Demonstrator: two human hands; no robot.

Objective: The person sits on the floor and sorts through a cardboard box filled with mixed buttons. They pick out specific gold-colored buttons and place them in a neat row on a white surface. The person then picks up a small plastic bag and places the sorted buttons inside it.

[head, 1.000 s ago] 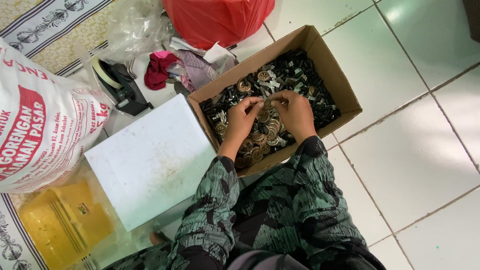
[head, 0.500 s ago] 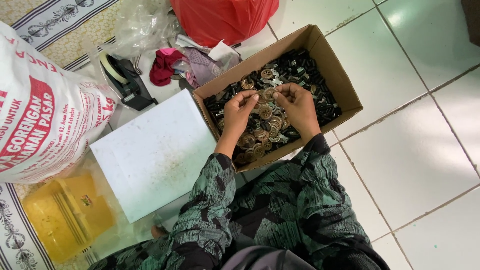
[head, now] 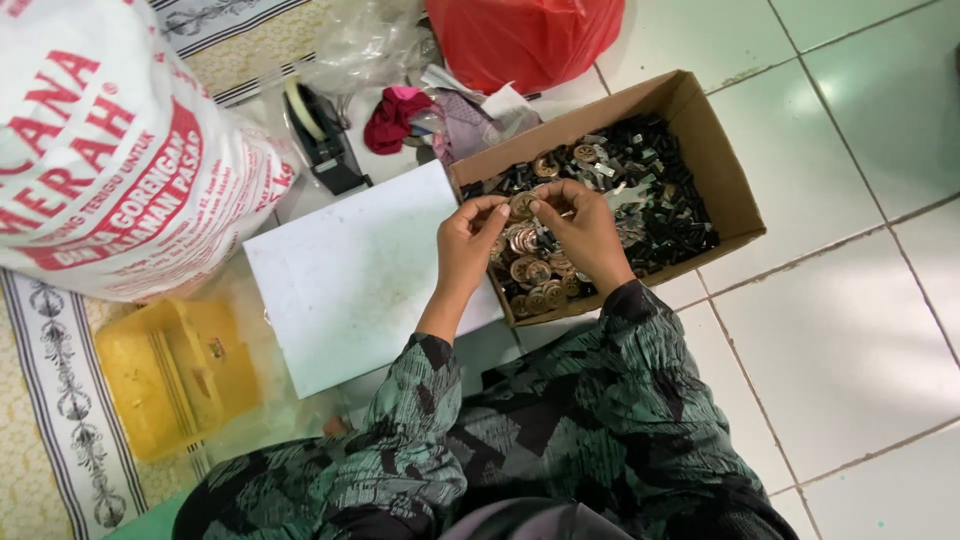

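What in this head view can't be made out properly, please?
- Round brass piece: pinched between left hand and right hand; too small to identify.
- Cardboard box floor: buried under small dark parts.
- White sack: cut by the top and left edges.
- Red bag: cut by the top edge.

Cardboard box (head: 725,190) on tiled floor (head: 850,330), filled with small metal parts (head: 640,190). Both hands above the box's left end — left hand (head: 468,245) beside right hand (head: 585,230), a round disc (head: 522,206) between the fingertips. Flat board (head: 360,275) left of box. Further left, printed sack (head: 110,150), with plastic container (head: 175,370) just below. Tape dispenser (head: 322,135) behind board — plastic bag (head: 525,35) behind box.
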